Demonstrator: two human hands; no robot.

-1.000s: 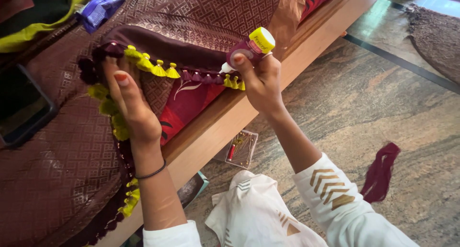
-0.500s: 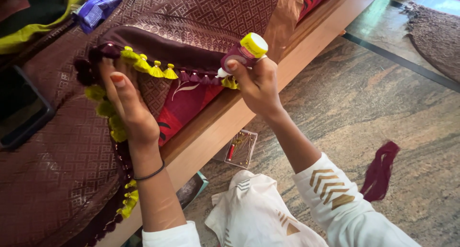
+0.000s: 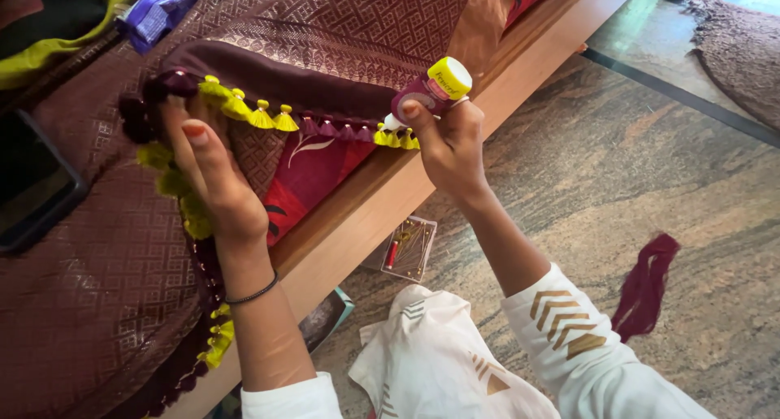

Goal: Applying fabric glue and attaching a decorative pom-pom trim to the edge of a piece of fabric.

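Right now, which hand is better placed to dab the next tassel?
Right hand: it grips the glue bottle, nozzle at the tassels. Left hand pins the fabric edge.

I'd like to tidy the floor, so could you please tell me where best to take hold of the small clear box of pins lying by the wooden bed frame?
Grip the clear plastic pin box across its two long edges from above: it lies flat on the stone floor, with open space above.

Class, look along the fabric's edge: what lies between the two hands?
In the head view, a row of yellow and maroon tassels runs from the left hand to the right hand.
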